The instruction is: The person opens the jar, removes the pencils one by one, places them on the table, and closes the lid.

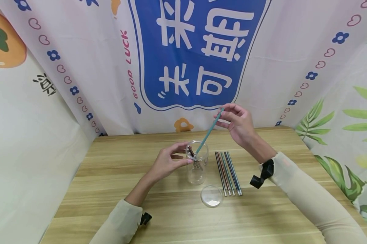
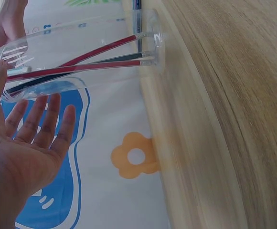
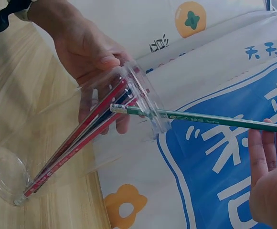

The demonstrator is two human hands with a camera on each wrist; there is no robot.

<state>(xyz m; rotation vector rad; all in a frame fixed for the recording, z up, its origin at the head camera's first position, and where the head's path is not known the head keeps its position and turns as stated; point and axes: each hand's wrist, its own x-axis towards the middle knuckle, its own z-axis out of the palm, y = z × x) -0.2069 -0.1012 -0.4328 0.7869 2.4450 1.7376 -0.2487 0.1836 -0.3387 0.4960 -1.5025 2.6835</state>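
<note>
A clear plastic jar stands upright on the table, and my left hand holds it near the rim between thumb and fingers. Several red and dark pencils lean inside it. My right hand pinches a green pencil by its upper end, above and right of the jar. Slanting down, the green pencil has its metal-banded eraser end inside the jar's mouth, while most of its length is outside. In the left wrist view, the left fingers lie along the jar's side.
Right of the jar, several pencils lie side by side on the wooden table. A round clear lid lies in front of the jar. Behind the table's far edge hangs a printed cloth.
</note>
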